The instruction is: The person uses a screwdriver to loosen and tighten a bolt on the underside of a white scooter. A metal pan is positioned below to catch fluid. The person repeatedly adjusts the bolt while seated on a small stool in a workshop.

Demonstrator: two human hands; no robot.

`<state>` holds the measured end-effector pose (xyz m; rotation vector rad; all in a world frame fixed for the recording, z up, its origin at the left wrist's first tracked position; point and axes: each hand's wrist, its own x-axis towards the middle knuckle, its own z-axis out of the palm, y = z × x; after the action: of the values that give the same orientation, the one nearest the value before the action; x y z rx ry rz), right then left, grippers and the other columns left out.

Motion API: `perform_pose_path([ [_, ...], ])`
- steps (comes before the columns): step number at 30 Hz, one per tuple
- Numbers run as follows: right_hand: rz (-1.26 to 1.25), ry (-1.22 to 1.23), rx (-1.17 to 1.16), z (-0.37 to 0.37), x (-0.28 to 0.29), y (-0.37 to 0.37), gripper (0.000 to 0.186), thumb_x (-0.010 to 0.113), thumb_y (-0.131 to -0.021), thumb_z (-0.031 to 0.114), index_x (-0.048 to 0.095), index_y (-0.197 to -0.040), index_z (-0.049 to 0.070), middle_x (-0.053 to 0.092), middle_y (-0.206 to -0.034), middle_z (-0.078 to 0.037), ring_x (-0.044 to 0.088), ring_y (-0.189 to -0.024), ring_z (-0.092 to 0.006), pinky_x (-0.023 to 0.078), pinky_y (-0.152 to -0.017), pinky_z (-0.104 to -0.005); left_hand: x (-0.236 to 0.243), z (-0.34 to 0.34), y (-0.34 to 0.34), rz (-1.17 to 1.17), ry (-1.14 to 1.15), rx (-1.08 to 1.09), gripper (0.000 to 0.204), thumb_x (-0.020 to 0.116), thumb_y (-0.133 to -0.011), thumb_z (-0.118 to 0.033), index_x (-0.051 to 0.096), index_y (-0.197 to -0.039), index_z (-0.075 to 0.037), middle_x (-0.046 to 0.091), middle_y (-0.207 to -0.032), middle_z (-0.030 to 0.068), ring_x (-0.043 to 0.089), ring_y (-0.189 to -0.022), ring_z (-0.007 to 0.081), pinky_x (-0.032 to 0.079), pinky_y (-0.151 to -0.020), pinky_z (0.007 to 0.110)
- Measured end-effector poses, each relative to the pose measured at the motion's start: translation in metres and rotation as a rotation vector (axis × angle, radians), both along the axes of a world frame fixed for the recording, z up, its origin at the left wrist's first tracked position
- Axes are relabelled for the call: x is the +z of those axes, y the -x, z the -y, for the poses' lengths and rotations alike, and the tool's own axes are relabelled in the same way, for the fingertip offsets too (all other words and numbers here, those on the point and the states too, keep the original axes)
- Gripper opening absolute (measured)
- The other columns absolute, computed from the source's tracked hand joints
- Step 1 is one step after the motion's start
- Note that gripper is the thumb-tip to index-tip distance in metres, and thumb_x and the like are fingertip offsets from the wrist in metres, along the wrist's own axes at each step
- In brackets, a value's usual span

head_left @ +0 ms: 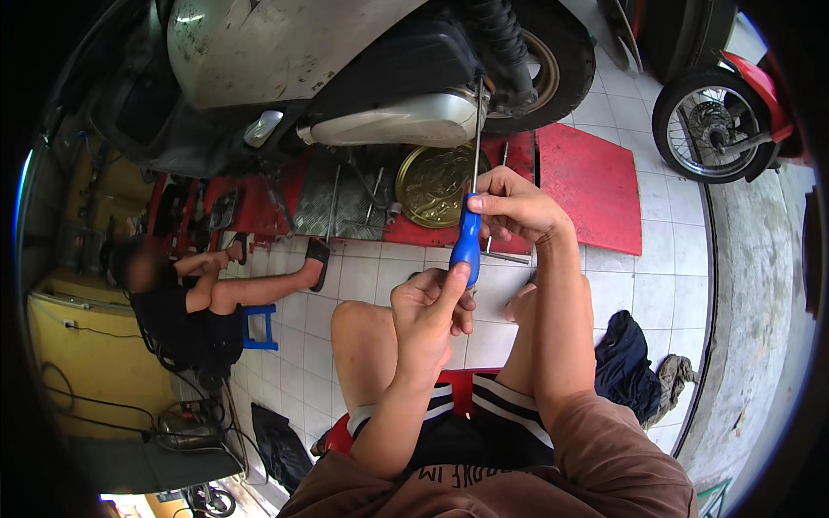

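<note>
Blue-handled screwdriver (467, 237): we are finding it held in both hands, just in front of a scooter's (268, 52) rear end.
Long axis: it is running nearly straight up the view, the metal shaft (477, 142) leaning slightly right.
Tip: it is pointing away from us, ending by the back of a silver casing (406, 123), near a black shock absorber (501, 43); we are not managing to tell whether it is touching.
Right hand (518, 210): lying nearer the tip, its grip is pinching the handle's neck between thumb and fingers.
Left hand (429, 312): lying nearer our body, its grip is pinching the handle's butt end.
Golden round tray (401, 187): it is sitting beyond the hands, partly behind the shaft.
</note>
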<state>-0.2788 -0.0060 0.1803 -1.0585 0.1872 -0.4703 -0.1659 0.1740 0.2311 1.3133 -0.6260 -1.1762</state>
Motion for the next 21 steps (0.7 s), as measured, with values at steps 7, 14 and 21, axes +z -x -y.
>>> perform_pose_path([
  [7, 0.041, 0.034, 0.011, -0.003, -0.004, -0.009, 0.029, 0.069, -0.087, 0.027, 0.061, -0.084, -0.001, 0.057, -0.060, -0.002, 0.043, -0.043, -0.0034, 0.030, -0.038, -0.0166, -0.020, -0.004, 0.003, 0.842, 0.221, 0.164, 0.023, 0.075, -0.081, -0.007, 0.055, -0.087, 0.001, 0.054, -0.064, 0.0017, 0.047, -0.050, 0.0033, 0.034, -0.044, 0.017],
  [14, 0.276, -0.068, 0.073, -0.008, -0.001, -0.013, 0.034, 0.073, -0.080, 0.024, 0.058, -0.092, -0.004, 0.053, -0.071, -0.001, 0.045, -0.056, -0.0062, 0.034, -0.049, -0.0194, -0.014, -0.005, -0.005, -0.508, -0.092, -0.269, 0.055, 0.032, -0.099, -0.054, 0.051, -0.093, -0.002, 0.048, -0.068, 0.0003, 0.039, -0.047, 0.0081, 0.029, -0.044, 0.020],
  [21, 0.119, 0.010, -0.013, -0.002, -0.005, -0.004, 0.028, 0.069, -0.086, 0.024, 0.060, -0.085, -0.002, 0.059, -0.067, -0.004, 0.051, -0.050, -0.0072, 0.038, -0.045, -0.0190, -0.008, 0.000, -0.005, -0.679, -0.143, -0.124, 0.049, 0.043, -0.098, -0.047, 0.053, -0.088, 0.000, 0.049, -0.066, 0.0002, 0.039, -0.045, 0.0077, 0.027, -0.041, 0.020],
])
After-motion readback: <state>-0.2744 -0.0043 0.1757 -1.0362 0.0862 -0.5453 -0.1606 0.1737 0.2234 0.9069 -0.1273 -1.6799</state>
